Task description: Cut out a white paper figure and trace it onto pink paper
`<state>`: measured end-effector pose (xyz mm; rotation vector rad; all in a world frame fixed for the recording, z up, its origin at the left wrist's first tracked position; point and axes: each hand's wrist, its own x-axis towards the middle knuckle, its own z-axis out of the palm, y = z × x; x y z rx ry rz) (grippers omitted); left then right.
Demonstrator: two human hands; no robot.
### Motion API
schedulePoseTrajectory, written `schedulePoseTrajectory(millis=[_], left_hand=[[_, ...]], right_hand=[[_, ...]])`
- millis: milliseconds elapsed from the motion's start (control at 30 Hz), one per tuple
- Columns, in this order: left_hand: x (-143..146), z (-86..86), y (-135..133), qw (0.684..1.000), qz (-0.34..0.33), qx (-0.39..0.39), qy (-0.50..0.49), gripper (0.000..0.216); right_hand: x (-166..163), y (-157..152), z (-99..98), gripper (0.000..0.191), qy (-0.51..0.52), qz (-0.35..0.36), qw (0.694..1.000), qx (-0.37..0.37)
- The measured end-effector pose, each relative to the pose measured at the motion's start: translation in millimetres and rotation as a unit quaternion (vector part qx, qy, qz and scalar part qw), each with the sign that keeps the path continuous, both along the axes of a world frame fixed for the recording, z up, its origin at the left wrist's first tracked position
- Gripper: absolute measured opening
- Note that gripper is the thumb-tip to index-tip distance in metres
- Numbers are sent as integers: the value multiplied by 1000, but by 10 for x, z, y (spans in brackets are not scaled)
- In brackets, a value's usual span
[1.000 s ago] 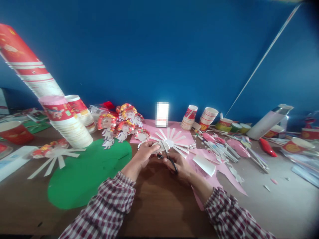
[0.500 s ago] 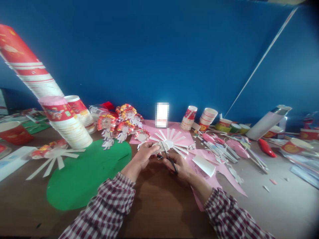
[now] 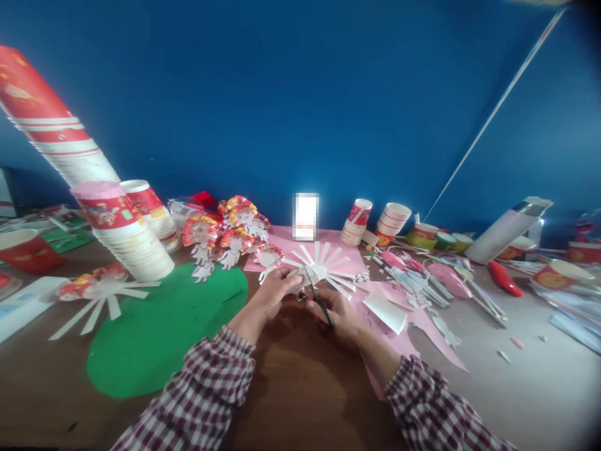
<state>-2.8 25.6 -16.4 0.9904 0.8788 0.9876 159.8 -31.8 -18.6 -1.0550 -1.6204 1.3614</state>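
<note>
My left hand (image 3: pixel 272 294) pinches a small white paper piece (image 3: pixel 306 285) between thumb and fingers. Closed on the handles of a pair of scissors (image 3: pixel 323 307), my right hand (image 3: pixel 338 313) holds the blades at the edge of that paper. Part of the paper is hidden by my fingers. Just beyond both hands lies a white paper cup cut into fanned strips (image 3: pixel 319 269), resting on a pink sheet (image 3: pixel 338 239). Several paper figures with curled red and yellow rims (image 3: pixel 235 244) are grouped to the left of it.
A green paper shape (image 3: pixel 164 338) lies at left, beside stacked paper cups (image 3: pixel 136 232). More cup stacks (image 3: pixel 389 222) stand by the blue wall. Pink paper scraps (image 3: pixel 441 338), a curled white piece (image 3: pixel 385 313), and loose sticks and pens (image 3: pixel 429 285) cover the right side.
The scissors have shifted very slightly against the white paper, their blades a little further apart. Both hands stay almost in place.
</note>
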Motion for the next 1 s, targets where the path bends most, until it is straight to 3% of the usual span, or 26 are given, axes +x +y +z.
schedulePoseTrajectory(millis=[300,567,800,1000], left_hand=[[11,46,-25,1000,-5,-25,-14,22],[12,-11,4,999,1,51,1,18],[45,30,-32,999,5,23,-34,23],[32,-8,-21,1000,-4,27,-12,21]], right_hand=[[-5,-3,-49,30,-7,-15,1000,-19],[-10,-14,-57,29,2,-29,999,-13],[1,-11,-46,36,39,4,998,-52],[1,-4,-72,32,12,-7,999,-29]])
